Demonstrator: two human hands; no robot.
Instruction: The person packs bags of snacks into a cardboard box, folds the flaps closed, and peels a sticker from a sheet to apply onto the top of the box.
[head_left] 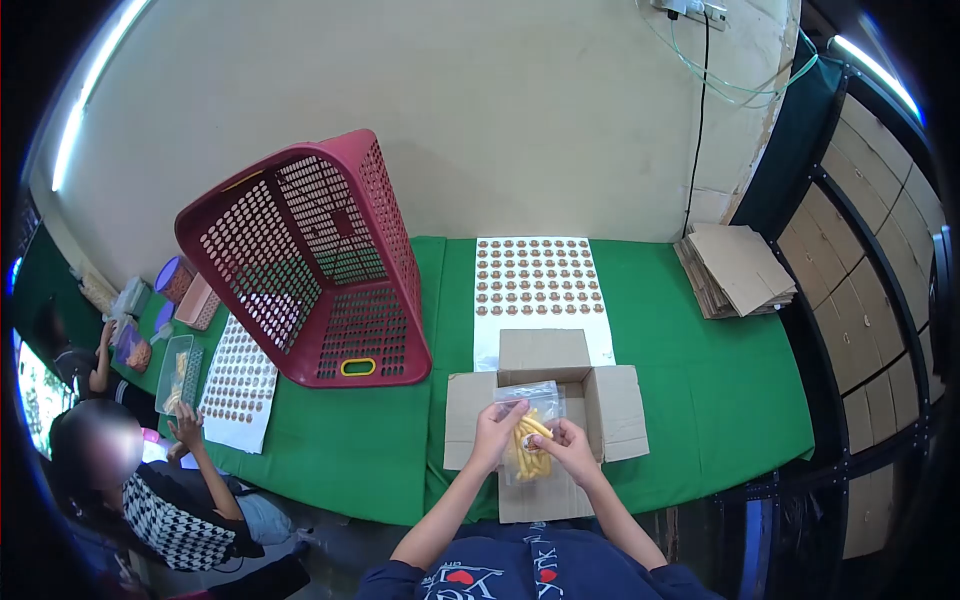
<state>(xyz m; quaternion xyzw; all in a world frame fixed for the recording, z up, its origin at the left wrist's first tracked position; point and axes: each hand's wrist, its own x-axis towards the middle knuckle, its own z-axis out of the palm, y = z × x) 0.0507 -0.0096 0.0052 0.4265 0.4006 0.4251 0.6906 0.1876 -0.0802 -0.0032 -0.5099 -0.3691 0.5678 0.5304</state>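
Note:
A clear zip bag (530,467) of yellow stick-shaped snacks is held over an open cardboard box (622,412). My left hand (490,438) is closed on the bag's upper left side. At its right side, my right hand (570,452) has fingers pressed on the bag by a small round sticker (531,441). The box stands on the green cloth with its flaps folded outward, and the bag and hands hide part of its inside. Behind the box lies a sheet of round stickers (540,290), its lower end partly covered by the back flap.
A large maroon crate (400,290) lies tipped on its side to the left. Flattened cardboard (740,265) is stacked at the back right. A second sticker sheet (240,385), a green basket (190,370) and a seated co-worker (180,510) are at far left.

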